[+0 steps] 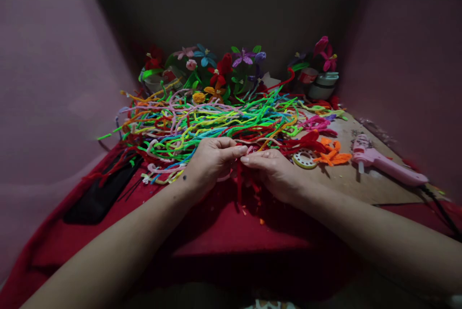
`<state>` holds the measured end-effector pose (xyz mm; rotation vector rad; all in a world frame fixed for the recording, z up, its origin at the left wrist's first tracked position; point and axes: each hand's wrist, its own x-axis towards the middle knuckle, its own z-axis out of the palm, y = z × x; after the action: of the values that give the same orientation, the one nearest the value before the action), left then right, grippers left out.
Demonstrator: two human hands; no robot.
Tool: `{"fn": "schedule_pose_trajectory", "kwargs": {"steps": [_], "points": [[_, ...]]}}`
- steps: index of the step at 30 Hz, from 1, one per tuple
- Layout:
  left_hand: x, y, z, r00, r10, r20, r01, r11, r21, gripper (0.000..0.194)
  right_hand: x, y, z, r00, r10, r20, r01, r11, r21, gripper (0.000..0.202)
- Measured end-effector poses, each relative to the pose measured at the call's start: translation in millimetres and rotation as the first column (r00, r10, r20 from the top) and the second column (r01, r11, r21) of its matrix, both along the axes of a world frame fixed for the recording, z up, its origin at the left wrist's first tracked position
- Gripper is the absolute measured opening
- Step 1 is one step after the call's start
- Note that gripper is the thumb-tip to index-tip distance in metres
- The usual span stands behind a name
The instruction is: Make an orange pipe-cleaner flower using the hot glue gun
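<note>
Near the middle of the view my left hand and my right hand meet, thumbs and fingertips pinched together. Between and just below them hangs a red pipe cleaner, dark against the red cloth; both hands appear closed on it, though its upper part is hidden by the fingers. Right behind the hands spreads a tangled heap of coloured pipe cleaners. Small orange scraps lie on the cloth below the right hand.
A pink glue gun rests on a brown board at right, beside orange petal shapes and a round yellow-rimmed spool. A black phone lies at left. Fuzzy flowers and a lidded jar stand behind.
</note>
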<state>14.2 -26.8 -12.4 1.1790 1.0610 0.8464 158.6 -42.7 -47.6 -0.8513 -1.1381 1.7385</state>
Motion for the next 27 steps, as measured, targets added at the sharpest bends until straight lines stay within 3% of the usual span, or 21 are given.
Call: {"fn": "schedule_pose_trajectory", "kwargs": {"steps": [4, 8, 13, 17, 21, 27], "points": [[-1, 1, -3.1, 0.998, -0.026, 0.051, 0.029, 0.998, -0.063, 0.028, -1, 3, -6.1, 0.999, -0.009, -0.034, 0.008, 1.0, -0.019, 0.018], [0, 2, -5.3, 0.997, -0.063, 0.048, 0.064, 0.997, -0.033, 0.028, -1, 4, -5.3, 0.999, -0.032, -0.032, 0.031, 0.998, -0.054, 0.019], [2, 0, -5.0, 0.994, -0.064, 0.092, 0.071, 0.995, -0.067, 0.023, 0, 6, 3.3, 0.985, -0.159, -0.066, 0.157, 0.987, -0.038, 0.015], [1, 2, -9.3, 0.984, -0.167, 0.056, 0.172, 0.978, -0.114, 0.022, 1, 8, 3.9, 0.969, -0.231, -0.084, 0.228, 0.973, -0.047, 0.017], [1, 5, -14.9, 0.975, -0.214, 0.06, 0.221, 0.964, -0.147, 0.022, 1, 10, -0.8, 0.971, -0.186, -0.152, 0.173, 0.98, -0.094, 0.014], [1, 7, -17.0, 0.982, -0.17, 0.079, 0.18, 0.973, -0.142, 0.016, 1, 12, -3.0, 0.971, -0.117, -0.207, 0.088, 0.985, -0.147, 0.017]]}}
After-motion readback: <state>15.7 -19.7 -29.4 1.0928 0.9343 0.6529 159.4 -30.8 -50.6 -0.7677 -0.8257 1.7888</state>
